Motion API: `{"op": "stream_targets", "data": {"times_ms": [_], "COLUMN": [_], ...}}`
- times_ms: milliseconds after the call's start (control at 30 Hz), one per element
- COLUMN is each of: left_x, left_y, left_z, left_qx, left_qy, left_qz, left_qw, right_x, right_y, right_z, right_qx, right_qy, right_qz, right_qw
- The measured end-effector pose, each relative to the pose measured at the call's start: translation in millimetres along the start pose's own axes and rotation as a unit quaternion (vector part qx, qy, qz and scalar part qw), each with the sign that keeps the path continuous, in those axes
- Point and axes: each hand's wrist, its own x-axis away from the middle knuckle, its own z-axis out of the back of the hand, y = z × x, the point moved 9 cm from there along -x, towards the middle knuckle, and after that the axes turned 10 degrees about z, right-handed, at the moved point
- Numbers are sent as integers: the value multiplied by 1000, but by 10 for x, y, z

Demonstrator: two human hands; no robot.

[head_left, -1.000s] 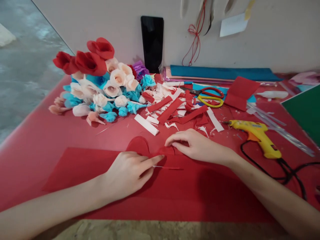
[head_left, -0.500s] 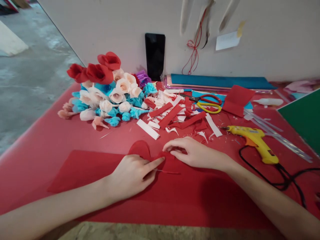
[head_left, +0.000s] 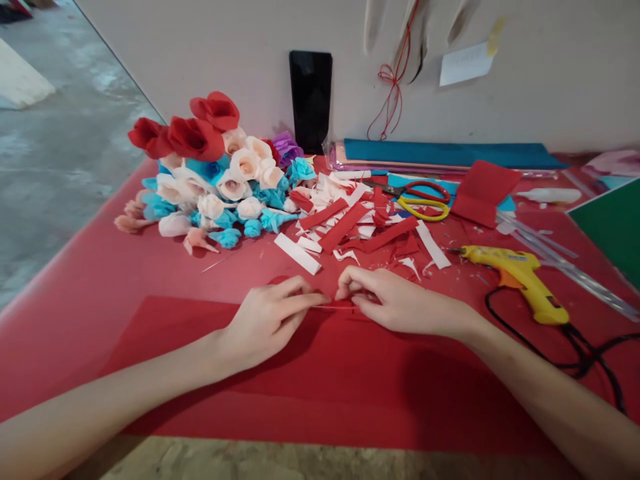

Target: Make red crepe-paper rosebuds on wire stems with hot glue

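Taking the spot between the hands as the centre of the clock, a pale wall [head_left: 225, 40] closes off the far side at twelve. The red table [head_left: 75, 300] spreads below it, and a flat red sheet [head_left: 175, 333] lies under the hands, reaching out toward nine. A pile of paper flowers [head_left: 220, 180], red, cream, blue and peach, fills ten to eleven. At twelve to one, a heap of red and white paper scraps [head_left: 345, 223] crowds the table just beyond the fingers, standing between the hands and the scissors. A long bundle of wrapped paper [head_left: 450, 155] lies against the wall at one, and part of a green board [head_left: 613, 223] shows at two. The left hand [head_left: 273, 320] is partly curled, fingers grasping one end of the thin stick; the right hand [head_left: 380, 300] is bent with its fingertips close together beside the other end, but I cannot tell whether they pinch anything. The yellow glue gun [head_left: 525, 277] lies near three, its black cord trailing toward four. A dark phone [head_left: 311, 103] leans on the wall at twelve; the scissors [head_left: 425, 200], with red and yellow handles, lie at one, partly among scraps. Smallest, the thin stick [head_left: 340, 307] lies at the centre over the red sheet, its left end hidden by fingers.
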Motion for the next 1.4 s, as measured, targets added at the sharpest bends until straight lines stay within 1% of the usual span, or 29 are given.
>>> {"op": "stream_targets", "data": {"times_ms": [100,200,567,733,800,1000,1067,1133,1167,1200,1233,1300,1367,1400], "left_x": [18,33,35,31,25,21,31,42,46,49,52,57,56,51], "left_y": [70,113,87,77,76,59,64,80,93,108,130,183,268,312], "left_z": [-49,-83,-110,-123,-137,-136,-108,-55,-25,-2,13,2,-18,-24], "left_qx": [38,29,35,8,-5,-4,19,80,129,191,258,374,455,499], "left_qy": [-36,-52,-71,-78,-86,-90,-89,-90,-92,-101,-112,-147,-177,-188], "left_qz": [-32,-42,-22,-7,-2,13,18,33,45,62,81,128,161,174], "left_qw": [998,997,997,997,996,996,996,992,986,974,956,907,857,828], "right_x": [2,4,6,-1,-2,13,16,19,23,29,39,69,113,139], "right_y": [1,5,7,-36,-57,-58,-79,-138,-185,-240,-305,-446,-573,-626], "right_z": [-8,-4,9,20,68,284,310,321,326,331,337,351,375,394], "right_qx": [-2,2,15,24,32,38,31,20,12,3,-6,-23,-35,-45], "right_qy": [-5,-6,-8,-7,9,95,113,129,138,147,156,169,180,186], "right_qz": [-3,-5,3,17,23,20,26,35,39,42,46,53,58,61], "right_qw": [1000,1000,1000,1000,999,995,993,991,990,988,987,984,981,980]}}
